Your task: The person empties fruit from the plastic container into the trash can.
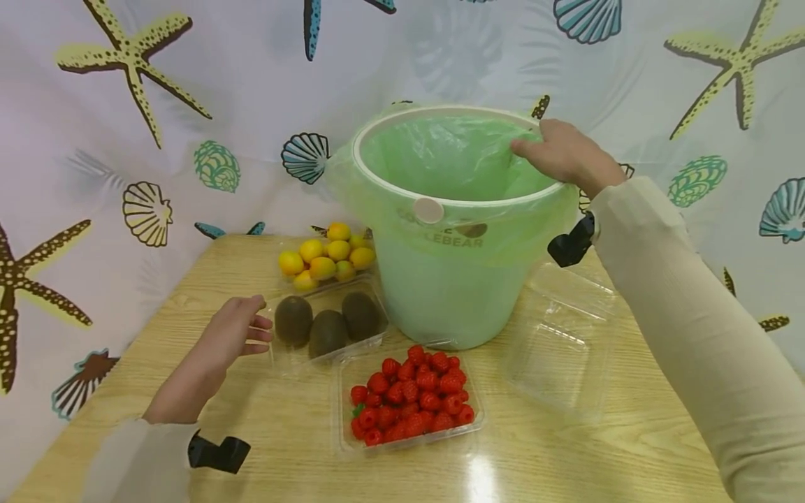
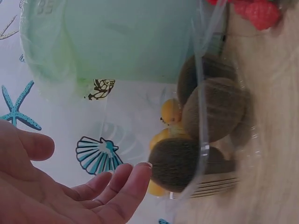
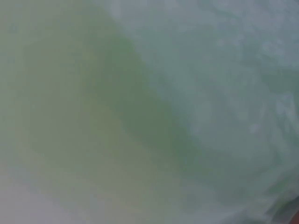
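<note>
Hands at bin and kiwi tray, table's far edge.
Right hand (image 1: 566, 157): fingers curled over green-lined bin (image 1: 453, 230) rim. Left hand (image 1: 229, 335): fingers loosely spread, just beside kiwi tray (image 1: 327, 328), holding nothing.

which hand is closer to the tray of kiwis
Left. The left hand is right beside the kiwi tray, fingers at its edge; the right hand is up on the bin rim.

A pale curtain (image 1: 207, 91) printed with starfish and seashells hangs behind the light wooden tabletop (image 1: 302, 461), whose near edge shines with glare.
</note>
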Tool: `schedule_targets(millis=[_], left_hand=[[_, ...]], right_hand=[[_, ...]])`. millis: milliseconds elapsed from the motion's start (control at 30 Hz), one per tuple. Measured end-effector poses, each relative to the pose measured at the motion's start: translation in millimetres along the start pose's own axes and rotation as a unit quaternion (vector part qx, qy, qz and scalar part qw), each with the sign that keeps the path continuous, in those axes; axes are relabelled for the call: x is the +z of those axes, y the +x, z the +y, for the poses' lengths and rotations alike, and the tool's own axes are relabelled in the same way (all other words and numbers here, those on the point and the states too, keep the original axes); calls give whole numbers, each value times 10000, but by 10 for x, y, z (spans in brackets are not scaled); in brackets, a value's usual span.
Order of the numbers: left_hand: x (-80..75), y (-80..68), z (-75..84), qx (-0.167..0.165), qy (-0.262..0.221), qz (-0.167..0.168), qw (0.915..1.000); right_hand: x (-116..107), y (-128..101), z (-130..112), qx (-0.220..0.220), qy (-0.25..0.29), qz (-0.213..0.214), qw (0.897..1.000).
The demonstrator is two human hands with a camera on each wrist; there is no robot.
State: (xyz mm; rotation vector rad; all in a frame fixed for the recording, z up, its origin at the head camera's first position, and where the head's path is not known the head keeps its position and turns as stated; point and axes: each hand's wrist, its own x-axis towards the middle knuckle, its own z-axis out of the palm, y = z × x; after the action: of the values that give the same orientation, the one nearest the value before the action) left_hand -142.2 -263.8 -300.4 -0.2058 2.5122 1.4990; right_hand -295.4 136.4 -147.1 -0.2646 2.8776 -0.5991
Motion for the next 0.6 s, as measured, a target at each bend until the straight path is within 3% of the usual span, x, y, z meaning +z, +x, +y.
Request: schedule_targets(millis=[333,600], left_hand=[[241,-116,-243,-353,-256,-178,9989],[350,-189,-223,-308,-374,-172,9987]], right_hand=[[15,4,-21,32,143,-13,9999],[4,12,-3,61,121,-3,9999]])
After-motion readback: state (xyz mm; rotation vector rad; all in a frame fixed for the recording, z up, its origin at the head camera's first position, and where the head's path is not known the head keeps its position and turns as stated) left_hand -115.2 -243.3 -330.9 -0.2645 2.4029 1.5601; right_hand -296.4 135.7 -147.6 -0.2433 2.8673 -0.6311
